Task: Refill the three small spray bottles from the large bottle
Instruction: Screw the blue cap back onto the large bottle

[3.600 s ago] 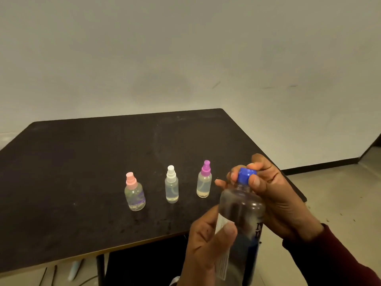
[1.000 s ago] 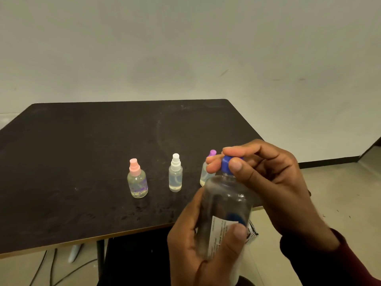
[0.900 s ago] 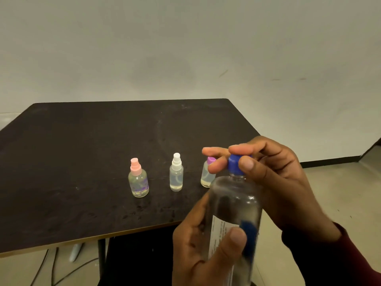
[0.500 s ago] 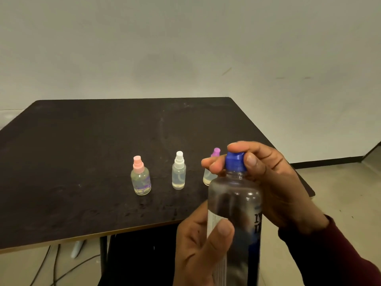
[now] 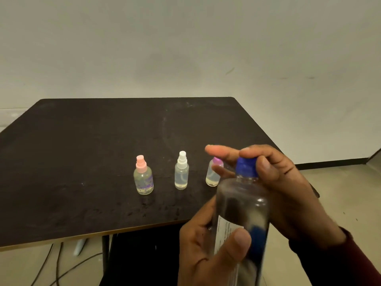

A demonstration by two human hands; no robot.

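Note:
The large clear bottle (image 5: 241, 205) stands upright in front of me, off the table's near right corner, with a white label and a blue cap (image 5: 246, 166). My left hand (image 5: 208, 246) grips its body from the left. My right hand (image 5: 276, 182) pinches the blue cap between thumb and fingers. Three small spray bottles stand in a row on the dark table (image 5: 82, 162): a pink-topped one (image 5: 143, 178), a white-topped one (image 5: 181, 172), and a purple-topped one (image 5: 212, 172) partly hidden behind my right fingers.
A pale wall rises behind the table. Cables (image 5: 59, 265) and a white object (image 5: 79, 246) lie on the floor under the table's front edge. Tiled floor extends to the right.
My right hand has shifted its hold on the blue cap, with the fingers now stretched out further left over the purple-topped bottle. The large bottle stays in my left hand.

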